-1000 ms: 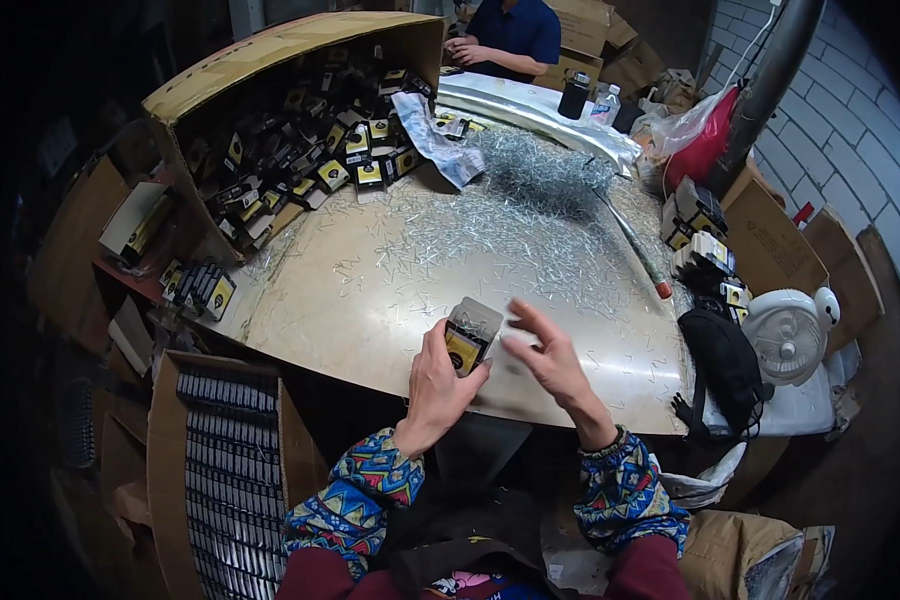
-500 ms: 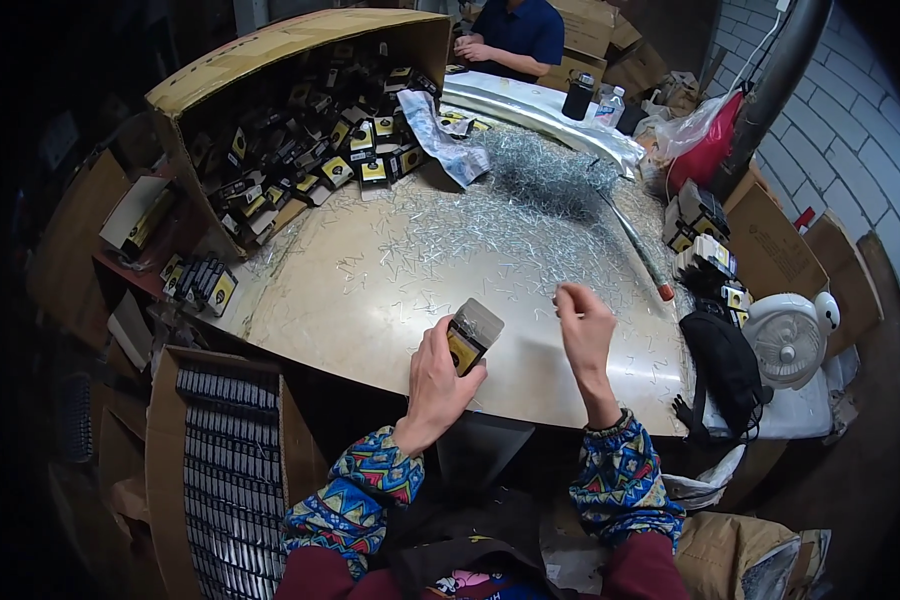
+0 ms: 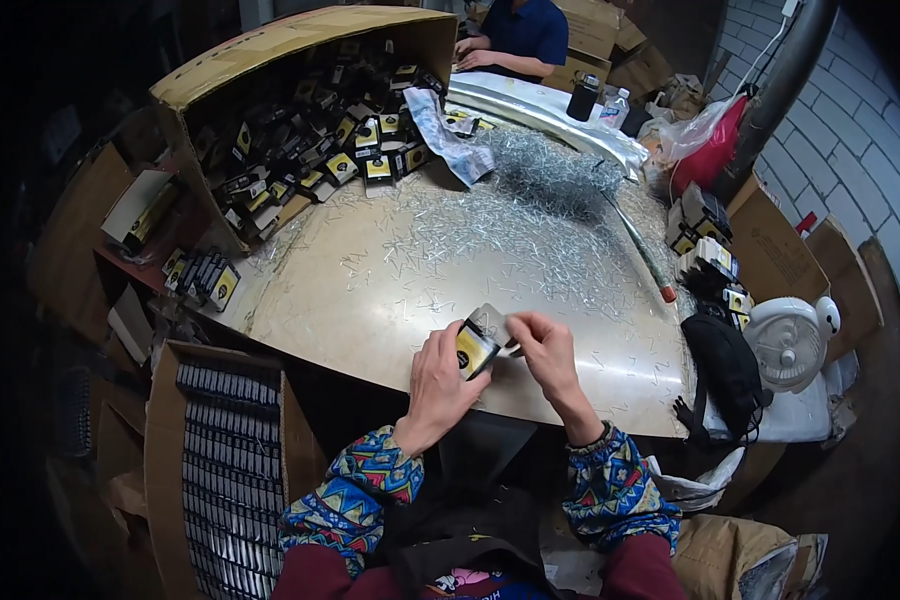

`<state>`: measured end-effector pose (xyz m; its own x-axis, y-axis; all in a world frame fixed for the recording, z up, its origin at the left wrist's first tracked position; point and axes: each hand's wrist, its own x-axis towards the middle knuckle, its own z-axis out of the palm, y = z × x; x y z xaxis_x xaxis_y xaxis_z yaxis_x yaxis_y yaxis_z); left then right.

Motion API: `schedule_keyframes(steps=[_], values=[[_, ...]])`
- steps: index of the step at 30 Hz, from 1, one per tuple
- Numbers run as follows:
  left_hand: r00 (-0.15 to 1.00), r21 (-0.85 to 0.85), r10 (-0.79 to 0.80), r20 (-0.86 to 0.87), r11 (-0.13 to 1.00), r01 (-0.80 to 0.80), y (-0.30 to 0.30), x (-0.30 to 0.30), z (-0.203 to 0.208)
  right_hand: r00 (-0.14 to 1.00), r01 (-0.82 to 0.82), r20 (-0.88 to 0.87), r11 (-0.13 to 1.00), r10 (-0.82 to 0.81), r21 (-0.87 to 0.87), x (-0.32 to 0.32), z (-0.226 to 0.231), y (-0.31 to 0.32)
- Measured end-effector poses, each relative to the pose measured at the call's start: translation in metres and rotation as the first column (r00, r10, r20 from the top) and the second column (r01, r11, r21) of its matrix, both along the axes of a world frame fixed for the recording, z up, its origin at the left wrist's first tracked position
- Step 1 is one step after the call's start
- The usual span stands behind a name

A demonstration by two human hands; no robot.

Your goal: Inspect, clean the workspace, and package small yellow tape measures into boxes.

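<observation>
My left hand (image 3: 440, 375) is wrapped around a small black and yellow carton (image 3: 475, 347), held tilted above the near edge of the table. Its pale end flap (image 3: 488, 320) stands up, away from me. At this end, my right hand (image 3: 550, 360) has its thumb and forefinger pinched together against the flap side; what lies between the fingertips is too small to tell. Beyond both hands, many thin bent metal wire pieces (image 3: 500, 235) lie scattered over the tabletop (image 3: 320, 300), heaped into a dense pile (image 3: 560, 175) farther back.
A large tipped cardboard box (image 3: 300, 30) full of small cartons stands at the far left. Below it, an open box (image 3: 165, 450) holds packed rows. A red-tipped rod (image 3: 668, 294), black bag (image 3: 725, 370) and white fan (image 3: 785, 345) are on the right. Another person (image 3: 520, 40) sits opposite.
My right hand has come down and left from above the table to the carton's end. The carton stays in my left hand, turned slightly.
</observation>
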<state>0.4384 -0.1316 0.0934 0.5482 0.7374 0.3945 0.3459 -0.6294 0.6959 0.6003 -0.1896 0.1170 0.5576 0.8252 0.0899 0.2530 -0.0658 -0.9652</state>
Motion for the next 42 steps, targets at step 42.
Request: schedule_keyframes(steps=[42], values=[[1.0, -0.028, 0.011, -0.002, 1.0, -0.011, -0.034, -0.03, 0.006, 0.996, -0.004, -0.091, 0.994, 0.015, 0.112, -0.078, 0.005, -0.039]])
